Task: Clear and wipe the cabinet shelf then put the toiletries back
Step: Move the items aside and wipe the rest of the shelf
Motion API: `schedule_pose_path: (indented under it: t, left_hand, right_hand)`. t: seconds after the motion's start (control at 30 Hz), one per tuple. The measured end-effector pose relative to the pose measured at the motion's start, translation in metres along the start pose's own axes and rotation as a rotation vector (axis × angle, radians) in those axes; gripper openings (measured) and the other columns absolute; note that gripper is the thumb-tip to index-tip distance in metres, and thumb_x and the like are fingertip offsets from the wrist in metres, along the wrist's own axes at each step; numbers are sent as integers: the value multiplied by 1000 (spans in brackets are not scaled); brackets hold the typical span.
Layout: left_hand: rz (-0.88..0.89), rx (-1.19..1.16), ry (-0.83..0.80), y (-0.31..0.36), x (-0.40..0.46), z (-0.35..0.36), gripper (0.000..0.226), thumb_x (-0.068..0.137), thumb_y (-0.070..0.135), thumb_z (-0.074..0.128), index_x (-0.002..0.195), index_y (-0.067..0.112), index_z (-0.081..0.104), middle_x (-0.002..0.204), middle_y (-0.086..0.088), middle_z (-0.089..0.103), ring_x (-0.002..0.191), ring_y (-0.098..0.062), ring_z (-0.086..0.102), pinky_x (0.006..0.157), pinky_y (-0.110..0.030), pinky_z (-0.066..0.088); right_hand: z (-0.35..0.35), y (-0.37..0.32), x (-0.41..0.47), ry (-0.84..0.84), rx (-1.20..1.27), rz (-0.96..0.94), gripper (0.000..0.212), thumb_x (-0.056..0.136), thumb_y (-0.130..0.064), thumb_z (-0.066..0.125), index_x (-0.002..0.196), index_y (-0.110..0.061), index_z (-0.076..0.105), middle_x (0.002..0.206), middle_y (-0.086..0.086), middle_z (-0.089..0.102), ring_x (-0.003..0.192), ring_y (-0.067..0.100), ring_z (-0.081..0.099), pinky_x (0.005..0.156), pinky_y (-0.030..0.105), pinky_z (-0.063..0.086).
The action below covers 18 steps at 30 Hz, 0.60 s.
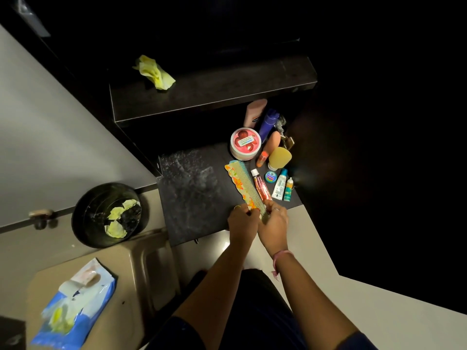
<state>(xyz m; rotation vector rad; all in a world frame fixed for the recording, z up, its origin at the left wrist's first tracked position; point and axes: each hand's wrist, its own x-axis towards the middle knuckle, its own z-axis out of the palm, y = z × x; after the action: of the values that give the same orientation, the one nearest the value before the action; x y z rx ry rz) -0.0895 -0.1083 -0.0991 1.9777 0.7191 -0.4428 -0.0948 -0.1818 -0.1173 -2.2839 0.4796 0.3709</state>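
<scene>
Now my left hand point(243, 221) and right hand point(274, 219) both pinch the floral comb point(243, 186) — its near end, low over the dusty shelf point(192, 198).

**Bystanders on the floor**

A round black bin point(107, 215) stands on the pale floor point(379, 306) at lower left, with crumpled yellowish wipes point(118, 221) lying inside it. Just left of the bin, a small rounded knob point(40, 214) sticks out from a light panel; it may be a door stop, though the dim view leaves that unsure. The person wears a pink wristband point(282, 256).
</scene>
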Motion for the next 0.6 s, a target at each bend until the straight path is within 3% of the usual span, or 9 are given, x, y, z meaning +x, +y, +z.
schedule_pose_path:
  t: [0.23,0.33,0.43,0.53,0.6]
  left_hand:
    - [19,-52,-10,-4,-3,-10,26,89,19,51,88,-3,66,95,-15,67,82,-22,59,54,-12,32]
    - [28,-56,20,-3,-4,-23,29,91,17,48,65,4,50,80,-12,57,76,-21,50,53,-13,32]
    - [58,-68,36,-5,-6,-38,36,91,15,47,56,14,38,72,-8,52,72,-17,46,55,-20,29]
    - [41,-243,51,-11,-8,-51,23,87,18,52,65,16,54,71,-13,64,72,-23,58,71,-30,42]
    - [32,-299,69,-17,-10,-60,22,84,22,52,62,21,53,62,-5,61,64,-17,56,69,-31,44]
  right_hand:
    - [-13,-8,-1,45,-206,-96,49,89,-36,60,131,-13,47,134,7,41,125,23,39,98,33,44]
    - [-26,-20,-5,71,-363,-187,49,90,-43,55,129,-15,48,129,6,47,118,22,47,91,35,49]
    - [-44,-66,-10,82,-187,-301,29,91,-37,54,113,-19,60,113,3,59,99,13,56,83,31,51]
    - [-68,-146,-19,213,107,-625,16,90,-32,56,94,-20,65,88,-4,64,80,8,59,86,40,50]
    - [-79,-203,-22,243,226,-821,13,88,-27,61,94,-18,68,87,-7,63,73,-1,57,81,24,50]
